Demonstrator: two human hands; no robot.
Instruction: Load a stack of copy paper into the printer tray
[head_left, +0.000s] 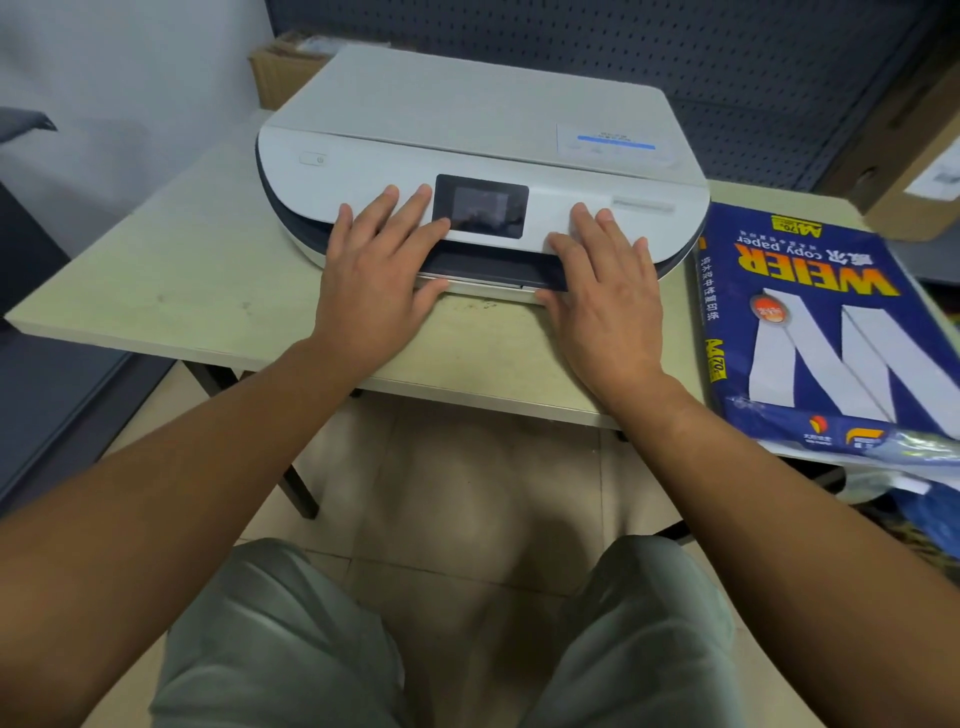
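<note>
Pegboard wall behind, small beige tabletop (218, 270) carrying everything. Tray (483, 287) sits at printer (467, 130) front, near edge, looks pushed almost fully in; can't tell if any paper is inside. Left hand (376, 275) and right hand (605, 280) lie flat either side of screen (480, 206), fingers (410, 208) spread and holding nothing, thumbs touching tray front. Ream (826, 322) lies on the right just beside printer, wrapper torn at its near end. Judgement: either tray about to be pulled out, or just closed. No loose sheets visible, so loading likely still ahead.
</note>
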